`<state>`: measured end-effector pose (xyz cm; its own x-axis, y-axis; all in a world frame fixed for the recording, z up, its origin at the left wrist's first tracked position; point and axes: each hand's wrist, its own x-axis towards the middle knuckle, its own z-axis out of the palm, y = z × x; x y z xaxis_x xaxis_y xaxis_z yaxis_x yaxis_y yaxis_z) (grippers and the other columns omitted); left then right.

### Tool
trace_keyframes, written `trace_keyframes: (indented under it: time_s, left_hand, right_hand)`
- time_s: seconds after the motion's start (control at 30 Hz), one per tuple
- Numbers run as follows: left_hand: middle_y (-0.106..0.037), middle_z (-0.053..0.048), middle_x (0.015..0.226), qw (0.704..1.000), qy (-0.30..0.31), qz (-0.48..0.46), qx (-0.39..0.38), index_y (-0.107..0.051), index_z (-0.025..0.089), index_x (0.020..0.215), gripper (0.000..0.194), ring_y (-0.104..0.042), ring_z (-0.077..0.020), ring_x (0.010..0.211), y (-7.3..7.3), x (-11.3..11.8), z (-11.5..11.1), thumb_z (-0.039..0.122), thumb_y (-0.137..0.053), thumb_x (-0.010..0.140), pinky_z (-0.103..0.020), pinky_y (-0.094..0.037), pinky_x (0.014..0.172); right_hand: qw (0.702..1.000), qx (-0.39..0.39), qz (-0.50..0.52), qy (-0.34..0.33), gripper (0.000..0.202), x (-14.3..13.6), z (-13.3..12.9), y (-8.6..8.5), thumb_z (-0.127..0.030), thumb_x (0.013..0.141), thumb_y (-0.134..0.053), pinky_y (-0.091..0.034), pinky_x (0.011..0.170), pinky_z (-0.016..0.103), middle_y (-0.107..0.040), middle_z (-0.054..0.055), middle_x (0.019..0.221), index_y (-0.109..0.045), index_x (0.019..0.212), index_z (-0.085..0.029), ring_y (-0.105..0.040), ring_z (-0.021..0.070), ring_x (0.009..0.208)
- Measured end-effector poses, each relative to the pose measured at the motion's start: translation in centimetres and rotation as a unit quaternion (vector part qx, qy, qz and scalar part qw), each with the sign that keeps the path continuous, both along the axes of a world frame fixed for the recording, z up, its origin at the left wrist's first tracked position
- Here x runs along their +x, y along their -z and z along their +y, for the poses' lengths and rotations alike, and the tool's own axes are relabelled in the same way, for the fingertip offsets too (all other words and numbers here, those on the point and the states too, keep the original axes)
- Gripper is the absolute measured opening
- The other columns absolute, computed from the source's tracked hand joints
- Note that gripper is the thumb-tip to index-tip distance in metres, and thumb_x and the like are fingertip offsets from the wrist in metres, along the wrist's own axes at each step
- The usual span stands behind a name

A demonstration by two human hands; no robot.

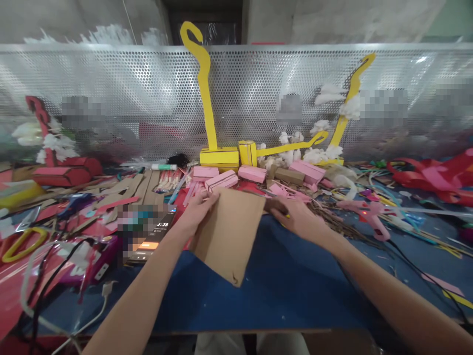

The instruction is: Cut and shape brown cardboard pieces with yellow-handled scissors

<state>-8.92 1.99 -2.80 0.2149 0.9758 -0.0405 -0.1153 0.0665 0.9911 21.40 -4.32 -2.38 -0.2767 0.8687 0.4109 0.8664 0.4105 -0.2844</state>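
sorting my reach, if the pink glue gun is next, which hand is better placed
Probably the right hand: it is nearer the pink glue gun, which lies to its right, while the left hand grips the cardboard piece. Blur hides whether the right is free.

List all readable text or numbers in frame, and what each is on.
"0:28" – lit phone screen; characters before it may be hidden by pixelation.
Smaller lines and orange button text on that screen: too small to read.
White marker: any print too small to read.
Cardboard sheet: no lettering visible.
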Motion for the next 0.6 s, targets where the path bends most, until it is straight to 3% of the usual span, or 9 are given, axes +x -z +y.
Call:
trace_keyframes:
  time_s: [0.1, 0.17, 0.27, 0.4, 0.53, 0.6]
  left_hand:
    - [-0.075, -0.006, 0.084, 0.996, 0.055, 0.042, -0.051, -0.07, 0.017, 0.099, 0.051, -0.07, -0.0222, 0.073, 0.9, 1.3, -0.9, 0.053, -0.087, 0.066, -0.029, -0.052, 0.064]
    - [-0.075, -0.006, 0.085, 0.993, 0.071, 0.046, -0.077, -0.068, 0.018, 0.103, 0.054, -0.071, -0.0233, 0.075, 1.6, 2.2, -1.5, 0.054, -0.086, 0.067, -0.031, -0.053, 0.065]
    - [-0.076, -0.006, 0.089, 0.992, 0.064, 0.025, -0.107, -0.067, 0.019, 0.102, 0.046, -0.071, -0.0223, 0.077, 2.3, 3.4, -2.2, 0.049, -0.084, 0.072, -0.031, -0.054, 0.067]
    - [-0.078, -0.008, 0.095, 0.986, 0.044, -0.034, -0.16, -0.067, 0.019, 0.105, 0.034, -0.074, -0.0257, 0.086, 2.4, 4.0, -3.2, 0.039, -0.076, 0.079, -0.035, -0.057, 0.076]
    - [-0.079, -0.012, 0.102, 0.945, 0.124, -0.138, -0.268, -0.07, 0.017, 0.11, 0.052, -0.073, -0.0332, 0.1, 1.8, 4.3, -3.9, 0.062, -0.061, 0.086, -0.044, -0.057, 0.088]
    - [-0.078, -0.013, 0.106, 0.943, 0.133, -0.151, -0.266, -0.069, 0.017, 0.115, 0.06, -0.072, -0.0343, 0.106, 1.5, 4.4, -4.1, 0.067, -0.06, 0.085, -0.045, -0.056, 0.091]
  right_hand:
    - [0.996, 0.038, 0.054, 0.052, 0.035, 1.2, 0.5, -1.0, -0.032, 0.098, -0.051, -0.052, 0.073, 0.035, -0.076, 0.012, 0.091, -0.057, 0.127, -0.013, -0.072, 0.0281, 0.081]
    - [0.995, 0.05, 0.076, 0.047, 0.037, 1.3, 0.5, -1.5, -0.033, 0.1, -0.05, -0.054, 0.074, 0.035, -0.077, 0.012, 0.096, -0.055, 0.131, -0.013, -0.073, 0.0275, 0.083]
    - [0.998, 0.059, 0.034, -0.016, 0.037, 0.4, 0.2, -1.2, -0.025, 0.104, -0.041, -0.056, 0.083, 0.036, -0.074, 0.013, 0.119, -0.055, 0.137, -0.016, -0.073, 0.0265, 0.1]
    - [0.978, 0.08, -0.129, -0.144, 0.046, -1.7, -1.0, 0.9, -0.014, 0.1, -0.044, -0.049, 0.104, 0.045, -0.066, 0.012, 0.138, -0.052, 0.145, -0.019, -0.064, 0.0279, 0.122]
    - [0.967, 0.065, -0.196, -0.15, 0.054, -2.7, -2.0, 2.5, -0.018, 0.1, -0.049, -0.052, 0.1, 0.051, -0.061, 0.015, 0.144, -0.042, 0.154, -0.019, -0.062, 0.0312, 0.12]
    - [0.971, 0.041, -0.18, -0.153, 0.052, -2.6, -2.1, 2.6, -0.022, 0.102, -0.049, -0.051, 0.102, 0.054, -0.056, 0.015, 0.149, -0.043, 0.154, -0.021, -0.059, 0.0324, 0.125]
